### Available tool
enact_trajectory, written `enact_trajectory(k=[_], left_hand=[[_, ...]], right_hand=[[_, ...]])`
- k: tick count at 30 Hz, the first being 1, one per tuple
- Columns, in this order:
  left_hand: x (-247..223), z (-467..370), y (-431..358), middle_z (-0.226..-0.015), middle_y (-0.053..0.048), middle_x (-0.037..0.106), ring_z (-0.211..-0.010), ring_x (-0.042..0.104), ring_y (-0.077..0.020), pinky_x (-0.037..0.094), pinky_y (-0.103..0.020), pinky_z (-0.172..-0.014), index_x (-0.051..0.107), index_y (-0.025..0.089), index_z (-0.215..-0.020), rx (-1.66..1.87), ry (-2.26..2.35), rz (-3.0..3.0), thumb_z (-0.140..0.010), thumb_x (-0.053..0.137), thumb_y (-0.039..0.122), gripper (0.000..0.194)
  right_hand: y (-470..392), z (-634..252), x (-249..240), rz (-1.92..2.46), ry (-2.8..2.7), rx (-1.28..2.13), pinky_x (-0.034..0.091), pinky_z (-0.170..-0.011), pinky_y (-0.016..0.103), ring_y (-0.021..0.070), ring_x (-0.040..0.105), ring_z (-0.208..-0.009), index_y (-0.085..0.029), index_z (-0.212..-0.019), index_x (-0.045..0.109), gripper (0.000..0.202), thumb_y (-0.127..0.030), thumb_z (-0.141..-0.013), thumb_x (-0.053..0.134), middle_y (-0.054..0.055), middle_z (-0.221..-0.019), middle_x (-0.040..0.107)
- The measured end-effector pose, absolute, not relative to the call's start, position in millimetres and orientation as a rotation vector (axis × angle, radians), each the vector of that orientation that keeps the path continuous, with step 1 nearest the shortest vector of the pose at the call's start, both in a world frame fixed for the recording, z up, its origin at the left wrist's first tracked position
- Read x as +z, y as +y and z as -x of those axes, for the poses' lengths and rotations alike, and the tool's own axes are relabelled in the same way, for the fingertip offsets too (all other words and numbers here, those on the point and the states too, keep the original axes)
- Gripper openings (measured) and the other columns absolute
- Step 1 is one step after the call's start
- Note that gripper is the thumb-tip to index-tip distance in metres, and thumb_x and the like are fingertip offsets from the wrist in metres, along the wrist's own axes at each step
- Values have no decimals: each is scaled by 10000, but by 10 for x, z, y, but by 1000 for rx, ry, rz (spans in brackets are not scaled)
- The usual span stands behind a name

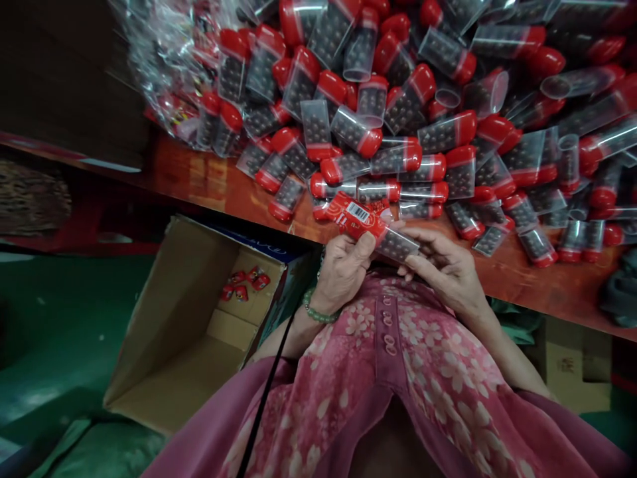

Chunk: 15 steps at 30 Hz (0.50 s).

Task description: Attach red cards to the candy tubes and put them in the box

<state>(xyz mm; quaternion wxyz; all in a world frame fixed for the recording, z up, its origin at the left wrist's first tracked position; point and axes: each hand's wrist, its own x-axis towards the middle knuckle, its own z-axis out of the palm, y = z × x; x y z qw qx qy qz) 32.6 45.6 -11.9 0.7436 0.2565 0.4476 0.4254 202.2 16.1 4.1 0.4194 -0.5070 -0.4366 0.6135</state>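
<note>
Head view, looking down over the pink floral lap: both hands meet at the near edge of the red table, and between them sits one clear tube packed with dark beads. Its long axis runs from far-left down to near-right, lying almost flat, with the left end tucked inside a red wrapper that shows a white barcode patch. The left hand is clenched around that wrapped end, thumb pressed up against the red packet, a green bead bracelet on its wrist. The right hand grasps the bare, clear end, fingers curled under and alongside it, the fingertips touching the tube. The tube hovers just above the table's near edge, close in to the body. Beyond it, across the far and right side of the table, lies a big heap of tubes with red caps, pointing every which way, some spilling from a clear plastic bag at the far left. Down at the near left, below the table, an open cardboard box holds a few small red packets in its far corner.
</note>
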Motion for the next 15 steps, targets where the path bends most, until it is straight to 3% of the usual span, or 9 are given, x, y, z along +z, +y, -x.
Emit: enact_trajectory(k=[3, 6, 12, 15], left_hand=[[-195, -348, 432, -977, -94, 830, -868, 789, -233, 647, -348, -811, 827, 177, -927, 947, 930, -620, -827, 782, 642, 478], [-281, -365, 422, -925, -72, 827, -790, 776, -203, 638, -322, -770, 829, 181, -948, 1011, 984, -681, -828, 792, 620, 456], [-216, -356, 501, -1116, -101, 814, -1085, 774, -258, 618, -396, -995, 796, 195, -1063, 1131, 858, -666, -812, 806, 627, 500], [-155, -394, 486, -1171, -108, 803, -1169, 749, -280, 608, -412, -1021, 792, 196, -1040, 1080, 878, -658, -850, 764, 630, 474]], right_hand=[[115, -1975, -41, 1278, -1109, 1411, 643, -598, 205, 114, 755, -644, -235, -1202, 693, 282, -299, -936, 757, -21, -796, 764], [119, -1913, -90, 1261, -1093, 1292, 658, -663, 203, 108, 783, -707, -242, -1163, 703, 259, -244, -914, 775, -5, -918, 785], [178, -1914, -79, 1205, -1099, 1404, 666, -669, 221, 128, 802, -731, -239, -1172, 701, 247, -259, -933, 758, 4, -926, 801], [186, -1899, -86, 1193, -1116, 1411, 667, -701, 224, 130, 810, -764, -254, -1178, 692, 267, -259, -923, 771, 4, -972, 813]])
